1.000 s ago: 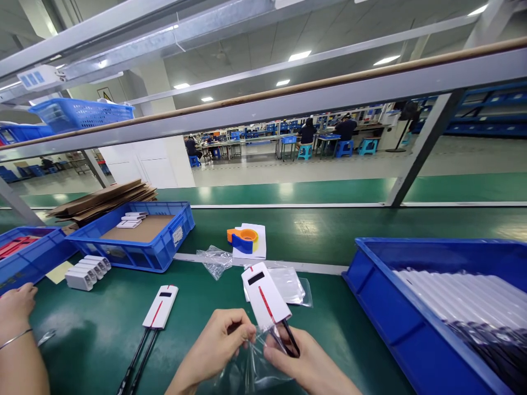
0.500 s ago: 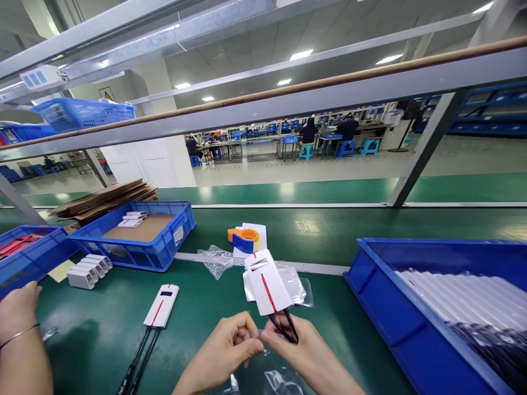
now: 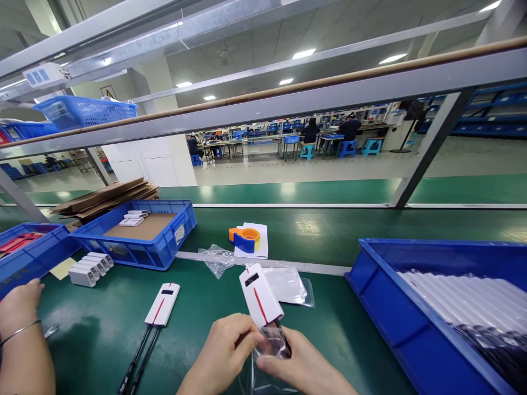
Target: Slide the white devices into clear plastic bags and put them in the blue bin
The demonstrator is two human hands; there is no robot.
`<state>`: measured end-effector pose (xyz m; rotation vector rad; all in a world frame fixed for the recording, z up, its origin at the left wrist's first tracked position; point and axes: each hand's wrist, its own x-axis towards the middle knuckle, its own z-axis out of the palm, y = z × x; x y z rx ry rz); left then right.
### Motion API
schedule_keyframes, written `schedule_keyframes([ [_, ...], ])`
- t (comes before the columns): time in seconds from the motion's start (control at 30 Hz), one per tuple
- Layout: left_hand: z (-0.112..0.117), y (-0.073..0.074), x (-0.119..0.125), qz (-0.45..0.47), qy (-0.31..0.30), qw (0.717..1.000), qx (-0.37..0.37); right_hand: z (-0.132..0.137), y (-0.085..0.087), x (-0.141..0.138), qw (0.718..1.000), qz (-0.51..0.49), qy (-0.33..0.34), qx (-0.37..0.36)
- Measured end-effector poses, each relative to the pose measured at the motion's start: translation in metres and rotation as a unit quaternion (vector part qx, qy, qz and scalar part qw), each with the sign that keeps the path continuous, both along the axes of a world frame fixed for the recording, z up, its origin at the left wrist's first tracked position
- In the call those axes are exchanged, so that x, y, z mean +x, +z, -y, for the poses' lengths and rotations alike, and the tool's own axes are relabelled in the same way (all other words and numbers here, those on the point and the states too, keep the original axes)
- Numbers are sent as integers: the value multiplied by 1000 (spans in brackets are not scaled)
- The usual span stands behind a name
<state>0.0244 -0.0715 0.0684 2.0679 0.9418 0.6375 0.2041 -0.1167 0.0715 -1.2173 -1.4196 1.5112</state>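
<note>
White sleeve (image 3: pixel 260 294): upright over the green table (image 3: pixel 197 307), lower end entering the clear bag (image 3: pixel 269 351).
Left hand (image 3: pixel 224 351): pinching the bag mouth.
Right hand (image 3: pixel 302 365): gripping bag and sleeve's black ends.
Second sleeve (image 3: pixel 162 303): lying flat, left.
Blue bin (image 3: pixel 411 323): right.

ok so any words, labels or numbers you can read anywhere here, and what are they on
None can be read.
White label on the blue bin: too small.
Yellow triangle sign on the pillar: blurred.
Blue squares on the white box on the top rail: no text legible.
White sleeve in the hands, left and right: red stripe and dark window, no print legible.
</note>
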Motion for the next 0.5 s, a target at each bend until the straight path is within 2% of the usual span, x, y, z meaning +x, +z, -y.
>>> schedule_keyframes([
  [0.13,1,-8,-4,-12,-34,993,110,6,1,-4,997,-41,37,-46],
  [0.23,1,-14,-8,5,-55,986,157,8,2,-2,996,8,27,-84],
  [0.3,0,-16,-10,16,-71,988,134,10,2,0,993,48,29,-102],
  [0.37,-1,-16,-11,32,-70,993,87,11,-2,3,993,64,41,-87],
  [0.43,-5,-17,-15,48,-42,997,40,12,-11,6,995,78,41,-40],
  [0.5,-12,-20,-24,70,5,997,-13,13,-26,11,990,133,21,31],
])
